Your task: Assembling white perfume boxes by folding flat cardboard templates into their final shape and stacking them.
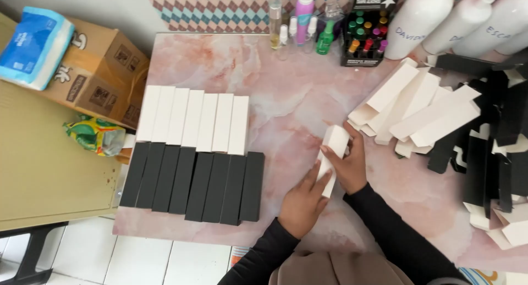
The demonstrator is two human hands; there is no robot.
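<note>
Nearest the camera, both hands meet on one slim white carton [332, 153] at about the centre of the pink marble table [286, 92]. The left hand [302, 200] lies flat along the carton's lower half, fingers together and pressed against its side. The right hand [347, 165] wraps the upper half from the 3 o'clock side, fingers curled and clamped on it, thumb near the open top end. The carton stands tilted, its top leaning toward 1 o'clock, its lower end resting on the table.

The step in hand looks like squaring up the carton and closing its end flaps; the top end appears not yet tucked. The next move would call for a steady grip on the body while the fingertips fold the flap in without crushing the thin card.

At 9 o'clock lie two neat rows touching each other: finished black boxes [195, 186] nearer, finished white boxes [192, 120] beyond. At 2 to 3 o'clock sits a loose heap of flat white cartons [412, 106], with flat black cartons [495, 147] just beside it. Farthest, at 12 o'clock, stand small spray bottles [300, 21] and, toward 1 o'clock, large white bottles [456, 18].
</note>
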